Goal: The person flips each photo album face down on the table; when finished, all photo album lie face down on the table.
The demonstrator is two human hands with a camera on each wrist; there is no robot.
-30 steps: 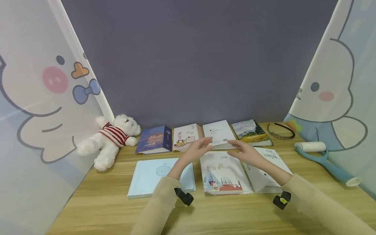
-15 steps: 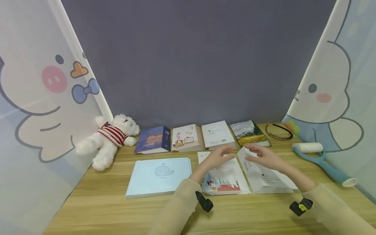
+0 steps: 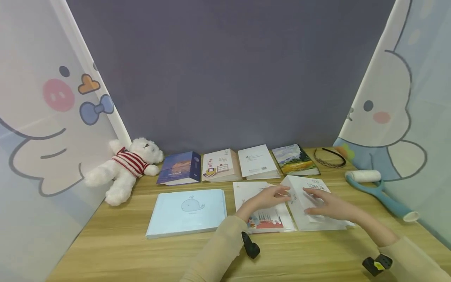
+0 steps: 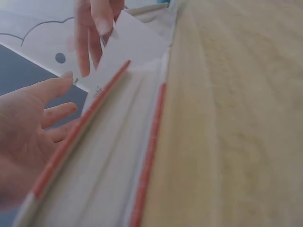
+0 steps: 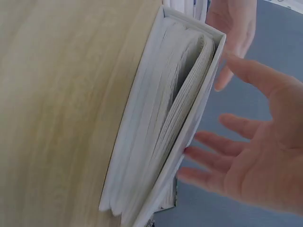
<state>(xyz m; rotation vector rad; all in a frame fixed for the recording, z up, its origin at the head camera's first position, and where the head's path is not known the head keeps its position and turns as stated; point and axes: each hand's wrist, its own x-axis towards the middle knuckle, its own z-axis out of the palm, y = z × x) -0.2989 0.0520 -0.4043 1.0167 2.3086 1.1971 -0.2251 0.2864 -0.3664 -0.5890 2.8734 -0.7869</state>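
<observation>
Over the illustrated book (image 3: 243, 192) with a red rug on its cover, my left hand (image 3: 269, 197) hovers, its fingers loosely bent and holding nothing. My right hand (image 3: 327, 205) is above the white book (image 3: 303, 219) at front right, thumb and fingers spread apart. In the right wrist view, the fingertips (image 5: 189, 151) of that hand are right at the cover edge of a thick white book (image 5: 156, 104); its pages fan slightly apart. Seen from the left wrist, the left hand (image 4: 28, 127) is spread beside the red-edged book (image 4: 113, 137), with the right hand (image 4: 97, 28) beyond it.
A light blue whale book (image 3: 186, 219) lies front left. Along the back stand a purple book (image 3: 177, 168), a cream book (image 3: 220, 164), a white book (image 3: 257, 160) and a landscape book (image 3: 294, 158). A teddy bear (image 3: 128, 164), headband (image 3: 329, 158) and lint roller (image 3: 380, 192) flank them.
Both hands have moved right and slightly down, the left from over the back of the illustrated book, the right onto the white book. The view has shifted slightly right.
</observation>
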